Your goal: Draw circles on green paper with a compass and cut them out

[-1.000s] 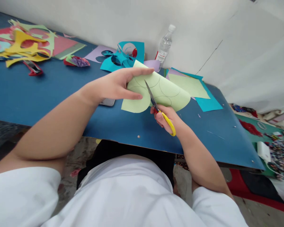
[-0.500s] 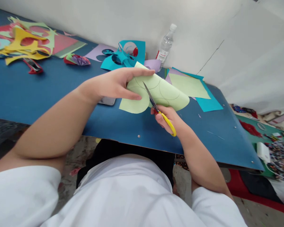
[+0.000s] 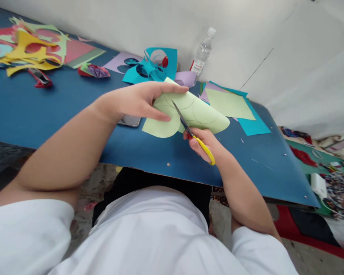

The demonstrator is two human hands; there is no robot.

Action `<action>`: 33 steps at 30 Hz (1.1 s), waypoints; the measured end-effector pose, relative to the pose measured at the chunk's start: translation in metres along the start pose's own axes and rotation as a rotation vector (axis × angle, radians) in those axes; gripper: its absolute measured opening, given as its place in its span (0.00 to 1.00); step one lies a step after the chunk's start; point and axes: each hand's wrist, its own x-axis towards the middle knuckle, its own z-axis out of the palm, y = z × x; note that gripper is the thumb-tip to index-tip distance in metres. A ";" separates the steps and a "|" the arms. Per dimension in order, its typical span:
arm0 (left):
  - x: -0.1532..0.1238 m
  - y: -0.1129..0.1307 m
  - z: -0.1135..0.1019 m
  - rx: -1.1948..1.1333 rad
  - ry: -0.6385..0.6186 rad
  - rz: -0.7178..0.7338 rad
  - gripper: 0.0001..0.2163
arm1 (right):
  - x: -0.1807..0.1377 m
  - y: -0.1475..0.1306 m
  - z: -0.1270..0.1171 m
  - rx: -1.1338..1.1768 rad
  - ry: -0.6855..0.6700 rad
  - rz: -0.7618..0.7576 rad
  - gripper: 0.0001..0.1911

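My left hand (image 3: pixel 140 101) pinches a light green sheet of paper (image 3: pixel 202 112) with drawn circles, thumb under it and fingers stretched along its top edge. The sheet is held just above the blue table (image 3: pixel 60 110). My right hand (image 3: pixel 205 143) grips yellow-handled scissors (image 3: pixel 189 128); their blades stick up into the sheet along a curved cut. A rounded flap of the green paper (image 3: pixel 160 128) hangs left of the blades.
A phone (image 3: pixel 129 121) lies under my left wrist. Teal cut-outs (image 3: pixel 149 68), lilac paper and a water bottle (image 3: pixel 202 53) stand at the wall. Green and teal sheets (image 3: pixel 240 110) lie to the right. Coloured scraps (image 3: pixel 31 47) and red scissors (image 3: pixel 40 77) lie far left.
The scissors have crept slightly up and left along the curved cut. The green sheet and both hands have barely shifted.
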 end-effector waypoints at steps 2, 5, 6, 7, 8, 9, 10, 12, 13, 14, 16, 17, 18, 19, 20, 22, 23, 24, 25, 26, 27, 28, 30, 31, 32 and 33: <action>0.000 0.001 0.000 -0.009 0.023 -0.028 0.56 | 0.000 -0.001 0.000 0.012 -0.002 -0.001 0.47; -0.001 0.004 0.000 -0.020 0.028 -0.031 0.56 | 0.000 0.000 0.001 0.023 -0.005 -0.008 0.47; -0.001 0.005 0.000 -0.018 0.016 -0.021 0.56 | 0.000 0.000 0.001 0.023 -0.005 -0.009 0.46; -0.001 0.006 0.000 -0.015 0.003 -0.013 0.56 | 0.000 0.001 0.001 0.024 -0.007 -0.008 0.46; -0.001 0.007 0.000 -0.013 -0.008 -0.012 0.56 | 0.000 0.001 0.001 0.025 -0.007 -0.006 0.46; -0.001 0.008 0.000 -0.013 -0.016 -0.017 0.57 | 0.000 0.002 0.001 0.027 -0.008 -0.004 0.46; -0.001 0.008 0.000 -0.015 -0.018 -0.025 0.57 | 0.000 0.003 0.001 0.028 -0.009 -0.002 0.46; -0.001 0.009 0.000 -0.020 -0.013 -0.040 0.58 | 0.000 0.004 0.001 0.031 -0.010 -0.006 0.46; -0.001 0.009 0.000 -0.024 -0.006 -0.042 0.58 | -0.001 0.004 0.001 0.031 -0.011 -0.012 0.46; -0.001 0.008 0.000 -0.028 0.001 -0.039 0.58 | -0.001 0.005 0.001 0.032 -0.013 -0.018 0.46; 0.000 0.005 -0.001 -0.037 0.002 -0.027 0.57 | -0.001 0.005 0.001 0.033 -0.016 -0.024 0.46; 0.001 0.003 -0.002 -0.041 -0.002 -0.020 0.56 | -0.001 0.005 0.001 0.034 -0.017 -0.022 0.46; 0.001 0.001 -0.002 -0.042 -0.007 -0.014 0.55 | -0.001 0.005 0.001 0.035 -0.016 -0.019 0.46; 0.002 -0.001 -0.003 -0.043 -0.013 -0.010 0.55 | -0.001 0.005 0.001 0.036 -0.014 -0.013 0.46; 0.002 -0.003 -0.004 -0.043 -0.020 -0.008 0.54 | -0.001 0.004 0.001 0.036 -0.012 -0.008 0.46; 0.002 -0.004 -0.004 -0.042 -0.031 -0.009 0.53 | -0.001 0.003 0.002 0.037 -0.007 -0.003 0.46; 0.002 -0.003 -0.004 -0.041 -0.034 -0.013 0.53 | -0.001 0.002 0.002 0.038 -0.005 -0.004 0.46; 0.002 -0.002 -0.004 -0.039 -0.036 -0.018 0.54 | -0.001 0.002 0.003 0.039 -0.004 -0.005 0.46; 0.001 0.000 -0.004 -0.037 -0.034 -0.025 0.54 | -0.001 0.002 0.003 0.041 -0.004 -0.008 0.46; 0.000 0.001 -0.003 -0.036 -0.026 -0.032 0.55 | -0.001 0.003 0.003 0.045 -0.003 -0.012 0.46; -0.001 0.003 -0.003 -0.038 -0.018 -0.040 0.55 | -0.001 0.003 0.003 0.049 -0.003 -0.016 0.46; -0.002 0.005 -0.002 -0.042 -0.011 -0.050 0.54 | -0.001 0.003 0.003 0.054 -0.003 -0.019 0.45; -0.003 0.009 -0.001 -0.051 0.000 -0.069 0.54 | -0.001 0.004 0.003 0.058 -0.005 -0.021 0.45; -0.004 0.010 -0.001 -0.053 0.004 -0.078 0.53 | -0.001 0.004 0.003 0.058 -0.005 -0.020 0.45; -0.004 0.011 -0.001 -0.053 0.008 -0.085 0.53 | -0.001 0.003 0.003 0.056 -0.007 -0.017 0.45; -0.004 0.011 -0.001 -0.051 0.014 -0.088 0.53 | -0.001 0.003 0.003 0.053 -0.008 -0.016 0.45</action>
